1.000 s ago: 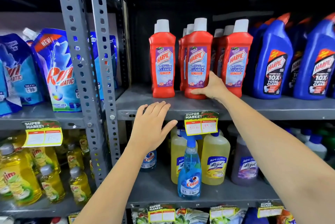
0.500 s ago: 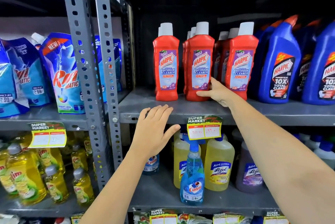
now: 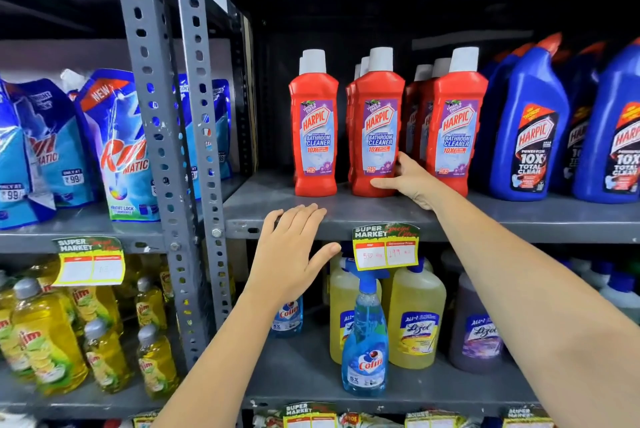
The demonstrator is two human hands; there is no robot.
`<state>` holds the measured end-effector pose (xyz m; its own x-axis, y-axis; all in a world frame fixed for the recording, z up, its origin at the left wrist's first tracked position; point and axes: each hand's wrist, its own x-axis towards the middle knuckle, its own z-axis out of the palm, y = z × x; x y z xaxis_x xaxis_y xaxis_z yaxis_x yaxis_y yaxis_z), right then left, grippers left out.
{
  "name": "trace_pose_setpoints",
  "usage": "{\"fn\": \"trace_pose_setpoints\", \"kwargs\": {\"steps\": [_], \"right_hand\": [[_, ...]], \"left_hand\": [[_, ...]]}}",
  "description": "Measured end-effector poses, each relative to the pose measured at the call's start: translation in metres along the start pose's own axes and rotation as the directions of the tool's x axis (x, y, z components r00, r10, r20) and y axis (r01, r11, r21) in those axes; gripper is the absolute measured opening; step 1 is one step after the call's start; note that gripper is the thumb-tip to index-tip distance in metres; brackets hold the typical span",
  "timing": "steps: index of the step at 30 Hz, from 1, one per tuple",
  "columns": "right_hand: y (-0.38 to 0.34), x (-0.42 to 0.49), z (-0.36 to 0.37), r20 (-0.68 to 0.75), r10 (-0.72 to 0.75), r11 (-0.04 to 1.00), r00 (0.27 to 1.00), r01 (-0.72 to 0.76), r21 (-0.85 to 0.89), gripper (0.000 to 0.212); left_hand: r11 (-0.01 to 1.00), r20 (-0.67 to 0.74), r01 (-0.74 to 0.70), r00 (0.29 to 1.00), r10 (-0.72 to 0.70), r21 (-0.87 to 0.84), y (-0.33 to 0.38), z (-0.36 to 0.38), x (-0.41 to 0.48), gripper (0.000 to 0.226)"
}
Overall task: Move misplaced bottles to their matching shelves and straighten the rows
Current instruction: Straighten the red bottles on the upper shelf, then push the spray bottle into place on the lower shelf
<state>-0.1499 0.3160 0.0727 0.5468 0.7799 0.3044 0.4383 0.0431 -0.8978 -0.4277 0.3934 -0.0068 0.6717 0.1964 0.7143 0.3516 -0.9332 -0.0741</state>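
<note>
On the grey metal shelf (image 3: 381,211), right hand (image 3: 408,182) grips a red bottle (image 3: 377,130); left hand (image 3: 291,254) rests open.

Grey steel shelving (image 3: 519,216) on perforated uprights (image 3: 152,137) fills a supermarket aisle. Yellow price tags (image 3: 386,247) hang from the shelf edges. The recess above the top shelf is dark, its back wall hard to make out.

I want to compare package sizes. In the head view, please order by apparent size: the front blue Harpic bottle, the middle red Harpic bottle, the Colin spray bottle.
1. Blue Harpic bottle.
2. Middle red Harpic bottle, touched by the right hand, and the Colin spray bottle: alike; different shelves, so unsure.
</note>
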Motion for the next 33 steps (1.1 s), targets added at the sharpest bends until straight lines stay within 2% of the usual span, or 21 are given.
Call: {"fn": "trace_pose_setpoints", "kwargs": {"steps": [3,6,8,9,10,11,13,14,15,16,18,20,22,24,25,28,33], "right_hand": [[-0.002,-0.002,0.0,-0.02,0.018,1.0,1.0,-0.018,0.002,0.077],[-0.006,-0.014,-0.001,-0.043,0.045,0.997,0.998,-0.048,-0.064,0.093],[-0.015,-0.032,0.001,-0.13,0.015,0.995,0.991,-0.027,-0.092,0.095],[-0.019,-0.044,0.002,-0.207,-0.047,0.996,0.977,0.031,-0.078,0.09],[-0.023,-0.061,0.004,-0.313,-0.156,0.988,0.937,0.144,-0.064,0.082],[-0.026,-0.082,0.008,-0.438,-0.286,0.956,0.852,0.284,-0.071,0.069],[-0.016,-0.125,0.02,-0.621,-0.485,0.851,0.616,0.497,-0.172,0.039],[-0.004,-0.145,0.028,-0.661,-0.52,0.822,0.541,0.528,-0.214,0.03],[0.015,-0.161,0.036,-0.672,-0.52,0.821,0.527,0.525,-0.224,0.027],[0.036,-0.174,0.045,-0.659,-0.502,0.84,0.56,0.495,-0.219,0.024],[0.083,-0.193,0.063,-0.594,-0.405,0.91,0.695,0.365,-0.194,0.021],[0.128,-0.202,0.078,-0.503,-0.235,0.969,0.832,0.161,-0.186,0.025],[0.165,-0.207,0.09,-0.377,-0.029,0.978,0.926,-0.053,-0.204,0.037],[0.188,-0.208,0.097,-0.238,0.131,0.962,0.962,-0.181,-0.202,0.064],[0.198,-0.206,0.098,-0.17,0.196,0.958,0.966,-0.226,-0.177,0.07],[0.211,-0.201,0.1,0.011,0.31,0.935,0.951,-0.303,-0.184,0.053],[0.224,-0.197,0.107,-0.003,0.281,0.933,0.96,-0.274,-0.235,0.055]], "left_hand": [[0.999,0.011,-0.015,1.0,0.014,0.033,-0.001,0.0,-0.001,0.068],[0.998,0.015,-0.026,1.0,0.025,0.052,0.0,-0.001,-0.005,0.068],[0.999,-0.008,-0.023,1.0,0.023,0.045,0.002,0.001,-0.013,0.068],[0.999,-0.023,-0.026,0.999,0.026,0.028,0.002,0.004,-0.02,0.067],[0.999,-0.037,-0.035,0.999,0.035,0.001,0.003,0.008,-0.03,0.063],[0.998,-0.044,-0.054,0.998,0.052,-0.032,0.002,0.014,-0.043,0.059],[0.994,0.008,-0.078,0.997,0.078,-0.071,-0.001,0.034,-0.077,0.052],[0.995,0.068,-0.067,0.995,0.072,-0.08,-0.004,0.049,-0.097,0.052],[0.995,0.137,-0.04,0.989,0.053,-0.09,-0.007,0.065,-0.119,0.052],[0.995,0.203,-0.005,0.979,0.025,-0.098,-0.01,0.082,-0.141,0.052],[0.995,0.344,0.085,0.937,-0.061,-0.057,-0.015,0.115,-0.184,0.054],[0.987,0.49,0.161,0.86,-0.144,0.007,-0.018,0.142,-0.218,0.06],[0.98,0.561,0.191,0.807,-0.184,0.047,-0.022,0.164,-0.242,0.062],[0.977,0.559,0.211,0.806,-0.198,0.042,-0.027,0.183,-0.257,0.063],[0.975,0.549,0.218,0.811,-0.204,0.04,-0.029,0.19,-0.263,0.062],[0.969,0.566,0.243,0.793,-0.227,0.048,-0.03,0.2,-0.27,0.059],[0.953,0.624,0.295,0.733,-0.271,0.068,-0.027,0.203,-0.27,0.06]]}}
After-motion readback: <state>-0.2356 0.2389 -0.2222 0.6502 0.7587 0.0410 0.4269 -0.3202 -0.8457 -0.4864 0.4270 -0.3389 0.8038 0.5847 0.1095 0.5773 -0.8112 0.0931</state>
